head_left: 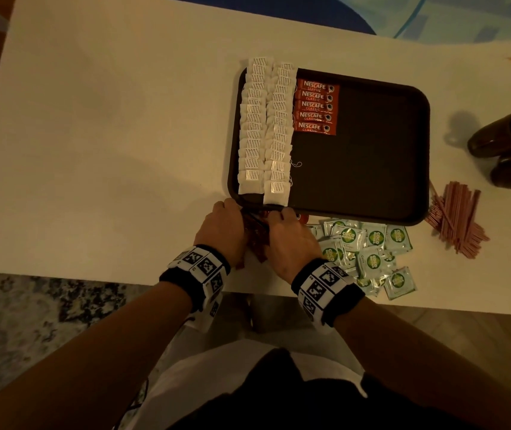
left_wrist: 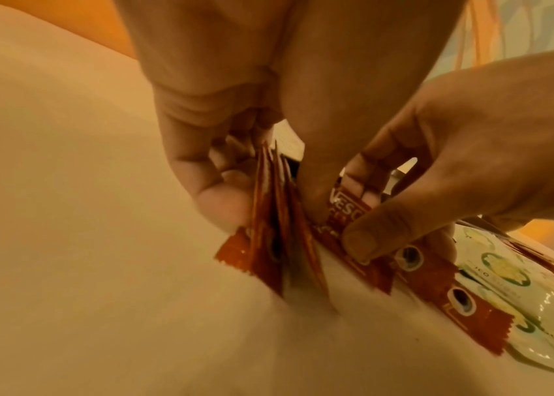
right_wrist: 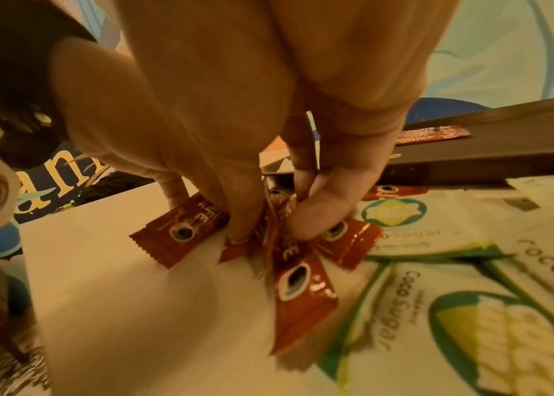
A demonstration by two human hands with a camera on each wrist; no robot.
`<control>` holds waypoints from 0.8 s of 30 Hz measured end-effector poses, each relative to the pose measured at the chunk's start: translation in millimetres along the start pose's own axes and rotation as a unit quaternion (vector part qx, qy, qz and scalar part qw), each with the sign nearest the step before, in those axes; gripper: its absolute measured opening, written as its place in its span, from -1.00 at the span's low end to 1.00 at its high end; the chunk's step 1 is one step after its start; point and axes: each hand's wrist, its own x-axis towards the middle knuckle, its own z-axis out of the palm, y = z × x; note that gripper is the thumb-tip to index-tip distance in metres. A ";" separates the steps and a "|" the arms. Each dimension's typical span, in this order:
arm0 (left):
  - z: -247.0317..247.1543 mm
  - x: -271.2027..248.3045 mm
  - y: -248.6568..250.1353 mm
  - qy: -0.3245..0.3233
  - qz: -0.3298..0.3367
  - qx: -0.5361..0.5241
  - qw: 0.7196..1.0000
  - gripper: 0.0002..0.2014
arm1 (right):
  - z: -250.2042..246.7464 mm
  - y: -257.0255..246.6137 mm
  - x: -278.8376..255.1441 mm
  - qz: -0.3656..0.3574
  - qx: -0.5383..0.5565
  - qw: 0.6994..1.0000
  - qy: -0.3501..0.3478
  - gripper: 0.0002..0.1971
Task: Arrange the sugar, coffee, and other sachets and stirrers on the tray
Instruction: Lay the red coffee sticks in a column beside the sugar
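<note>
A dark tray (head_left: pixel 372 169) holds two columns of white tea bags (head_left: pixel 263 128) and a stack of red Nescafe coffee sachets (head_left: pixel 316 107). Just before its near left corner, both hands work a loose bunch of red coffee sachets (head_left: pixel 255 235) on the table. My left hand (head_left: pixel 223 226) grips several sachets (left_wrist: pixel 268 241) upright between fingers and thumb. My right hand (head_left: pixel 288 234) pinches one sachet (left_wrist: pixel 346 211) with thumb and fingers; more sachets (right_wrist: pixel 302 294) fan out under it. Green coco sugar sachets (head_left: pixel 369 252) lie to the right, pink stirrers (head_left: pixel 459 218) further right.
Two dark cups (head_left: pixel 505 135) lie on their sides at the table's right end. The white table (head_left: pixel 108 135) stretches bare to the left of the tray. The table's front edge runs just behind my wrists.
</note>
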 end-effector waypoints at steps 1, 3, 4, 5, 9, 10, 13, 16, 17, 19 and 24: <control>0.6 0.8 -1.0 -0.003 0.005 0.007 1.000 -0.70 | 0.5 -0.6 0.4 0.000 0.002 1.000 0.000 -0.54; 1.4 1.6 -2.6 -0.004 0.015 0.018 1.000 -0.68 | 0.3 -1.2 0.6 0.002 0.006 1.000 -0.007 -0.53; 1.5 1.4 -2.9 -0.004 0.018 0.020 1.000 -0.69 | -0.1 -1.0 0.4 0.004 0.009 1.000 -0.012 -0.50; 1.4 0.8 -3.0 -0.004 0.020 0.021 1.000 -0.70 | -0.7 -0.7 0.5 0.006 0.013 1.000 -0.017 -0.48; -0.3 -2.4 0.2 -0.005 0.016 0.016 1.000 -0.74 | -0.1 1.7 2.0 0.015 0.022 1.000 -0.014 -0.48; -1.4 -3.6 1.1 -0.007 0.016 0.018 1.000 -0.72 | 0.9 2.5 2.7 0.014 0.022 1.000 -0.014 -0.49; -4.3 -6.4 1.6 -0.008 0.020 0.026 0.999 -0.66 | 1.7 4.1 3.7 0.013 0.018 1.000 -0.010 -0.51; -5.6 -6.6 0.0 0.006 0.021 0.006 1.000 -0.76 | 1.8 4.5 3.4 0.006 0.006 1.000 -0.005 -0.53; -5.8 -6.0 -0.9 0.010 0.021 -0.002 1.000 -0.80 | 1.3 4.5 2.9 0.004 0.002 1.000 -0.004 -0.53; -7.2 -5.8 -2.0 0.016 0.022 -0.012 1.000 -0.82 | -0.1 5.3 2.6 -0.002 -0.002 1.000 0.001 -0.55; -13.2 -9.8 -6.0 0.025 0.030 -0.027 0.999 -0.70 | -7.4 10.0 2.2 -0.011 0.020 0.999 0.023 -0.65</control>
